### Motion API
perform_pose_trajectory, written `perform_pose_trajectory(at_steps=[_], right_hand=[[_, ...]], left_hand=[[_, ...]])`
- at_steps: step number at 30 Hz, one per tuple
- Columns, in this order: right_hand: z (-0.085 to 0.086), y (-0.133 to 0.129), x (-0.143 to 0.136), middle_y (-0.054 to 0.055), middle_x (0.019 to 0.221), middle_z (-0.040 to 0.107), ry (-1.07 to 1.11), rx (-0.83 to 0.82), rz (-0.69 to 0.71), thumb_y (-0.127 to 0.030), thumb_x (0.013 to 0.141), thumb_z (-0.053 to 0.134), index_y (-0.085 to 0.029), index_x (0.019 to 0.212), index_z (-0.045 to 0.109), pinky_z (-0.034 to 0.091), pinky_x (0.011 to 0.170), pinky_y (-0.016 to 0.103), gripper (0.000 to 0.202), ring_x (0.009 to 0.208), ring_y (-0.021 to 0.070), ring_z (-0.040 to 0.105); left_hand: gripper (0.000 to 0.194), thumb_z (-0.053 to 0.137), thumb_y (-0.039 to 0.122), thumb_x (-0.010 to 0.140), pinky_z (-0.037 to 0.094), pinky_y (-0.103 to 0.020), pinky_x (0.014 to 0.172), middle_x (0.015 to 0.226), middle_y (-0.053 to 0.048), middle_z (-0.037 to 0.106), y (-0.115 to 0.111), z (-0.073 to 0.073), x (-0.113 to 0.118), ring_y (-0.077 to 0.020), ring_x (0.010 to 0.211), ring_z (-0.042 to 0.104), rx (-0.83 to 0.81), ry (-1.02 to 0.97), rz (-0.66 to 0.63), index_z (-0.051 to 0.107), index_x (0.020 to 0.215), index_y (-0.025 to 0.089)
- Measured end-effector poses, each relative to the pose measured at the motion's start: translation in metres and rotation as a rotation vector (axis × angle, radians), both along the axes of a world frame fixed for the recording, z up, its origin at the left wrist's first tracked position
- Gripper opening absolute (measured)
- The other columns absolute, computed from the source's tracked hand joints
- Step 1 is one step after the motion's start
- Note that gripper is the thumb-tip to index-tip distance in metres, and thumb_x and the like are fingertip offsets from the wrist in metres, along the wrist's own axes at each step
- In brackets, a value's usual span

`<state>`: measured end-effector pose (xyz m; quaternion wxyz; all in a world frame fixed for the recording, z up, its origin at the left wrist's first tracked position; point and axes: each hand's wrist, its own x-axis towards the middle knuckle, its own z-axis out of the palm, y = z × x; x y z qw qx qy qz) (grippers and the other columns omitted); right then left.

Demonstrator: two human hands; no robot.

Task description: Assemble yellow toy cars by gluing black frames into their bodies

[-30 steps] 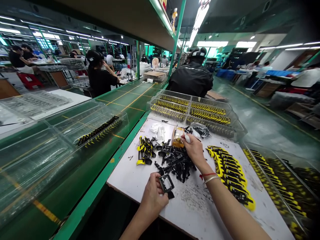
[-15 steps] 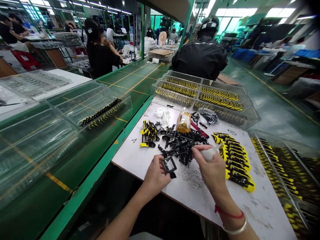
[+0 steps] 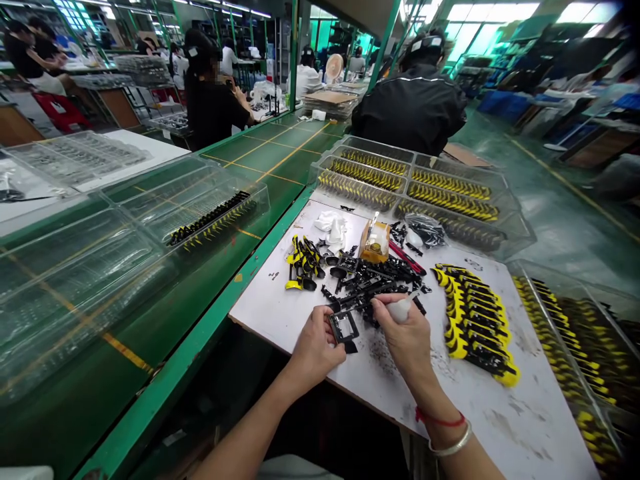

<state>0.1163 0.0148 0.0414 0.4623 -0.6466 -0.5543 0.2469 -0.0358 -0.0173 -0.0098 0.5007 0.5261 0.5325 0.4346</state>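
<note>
My left hand (image 3: 317,343) is closed on a small black plastic frame (image 3: 344,327) with a square opening, held above the front part of the white board (image 3: 287,320). Just to its right, my right hand (image 3: 407,333) is wrapped round a small white squeeze bottle (image 3: 400,309), its thin nozzle pointing up and away. The thumb and forefinger of that hand are pinched together at the edge of a heap of black plastic parts (image 3: 373,283); whether a small part is between them I cannot tell.
Yellow-and-black parts lie in a row (image 3: 475,327) at right and in a small pile (image 3: 303,263) at left. An amber-coloured block (image 3: 375,247) stands behind the heap. Clear trays (image 3: 410,175) of parts surround the board. A green conveyor (image 3: 200,293) runs along the left; a person (image 3: 410,107) sits ahead.
My right hand has moved left, closer to the black frame, and the bottle's nozzle now shows. My left hand still holds the frame. The whole view has shifted slightly.
</note>
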Motion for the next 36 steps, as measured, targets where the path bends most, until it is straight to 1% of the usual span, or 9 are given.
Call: perform_pose_trajectory(at_steps=[4, 8, 13, 21, 26, 31, 36], right_hand=[[-0.003, 0.002, -0.001, -0.001, 0.063, 0.061, -0.007, -0.007, -0.002, -0.042, 0.075, 0.066, -0.021, 0.081, 0.063, 0.044, 0.048, 0.026, 0.022, 0.051, 0.0142, 0.053], [0.001, -0.001, 0.002, -0.001, 0.063, 0.061, -0.048, 0.001, -0.028, -0.043, 0.075, 0.066, -0.021, 0.080, 0.064, 0.044, 0.051, 0.027, 0.023, 0.053, 0.0150, 0.053], [0.006, -0.011, 0.014, 0.001, 0.068, 0.064, -0.081, -0.004, -0.059, -0.045, 0.074, 0.066, -0.021, 0.080, 0.065, 0.045, 0.055, 0.028, 0.025, 0.058, 0.0166, 0.057], [-0.001, -0.030, 0.027, 0.001, 0.069, 0.064, -0.067, -0.085, -0.021, -0.047, 0.073, 0.067, -0.021, 0.081, 0.065, 0.044, 0.055, 0.029, 0.027, 0.058, 0.0166, 0.056], [-0.003, -0.032, 0.027, 0.001, 0.070, 0.064, -0.058, -0.107, -0.025, -0.046, 0.073, 0.067, -0.022, 0.081, 0.065, 0.044, 0.058, 0.029, 0.025, 0.060, 0.0164, 0.056], [-0.003, -0.031, 0.021, 0.001, 0.070, 0.065, -0.072, -0.098, -0.012, -0.045, 0.074, 0.066, -0.022, 0.080, 0.064, 0.044, 0.057, 0.029, 0.024, 0.060, 0.0166, 0.057], [-0.002, -0.031, 0.017, 0.001, 0.069, 0.064, -0.091, -0.086, -0.012, -0.043, 0.073, 0.067, -0.022, 0.079, 0.065, 0.045, 0.056, 0.028, 0.023, 0.059, 0.0164, 0.056]], left_hand=[[0.056, 0.061, 0.003, 0.059, 0.051, -0.021, 0.060, 0.087, 0.000, 0.054, 0.000, -0.001, 0.000, -0.0111, 0.071, 0.058, 0.001, -0.019, 0.004, 0.042, 0.109, 0.019], [0.057, 0.061, 0.003, 0.060, 0.051, -0.021, 0.059, 0.087, 0.000, 0.054, 0.001, -0.004, 0.000, -0.0107, 0.069, 0.058, 0.009, -0.005, 0.000, 0.041, 0.111, 0.019], [0.057, 0.062, 0.004, 0.060, 0.051, -0.021, 0.059, 0.084, 0.001, 0.053, 0.001, -0.005, 0.000, -0.0106, 0.067, 0.058, -0.003, -0.007, -0.002, 0.041, 0.111, 0.019], [0.056, 0.061, 0.003, 0.060, 0.051, -0.021, 0.061, 0.083, 0.002, 0.053, 0.000, -0.001, 0.000, -0.0108, 0.069, 0.057, -0.010, -0.037, -0.012, 0.039, 0.109, 0.020], [0.056, 0.061, 0.005, 0.060, 0.051, -0.023, 0.061, 0.085, 0.001, 0.053, 0.000, -0.001, -0.001, -0.0110, 0.069, 0.057, -0.009, -0.018, -0.017, 0.039, 0.110, 0.019], [0.057, 0.061, 0.006, 0.060, 0.051, -0.023, 0.062, 0.086, 0.000, 0.053, 0.001, 0.000, -0.001, -0.0106, 0.067, 0.057, -0.008, -0.003, -0.015, 0.039, 0.110, 0.020], [0.057, 0.061, 0.005, 0.060, 0.052, -0.023, 0.064, 0.087, 0.000, 0.052, 0.001, 0.004, -0.001, -0.0112, 0.070, 0.058, -0.014, 0.008, -0.012, 0.039, 0.111, 0.019]])
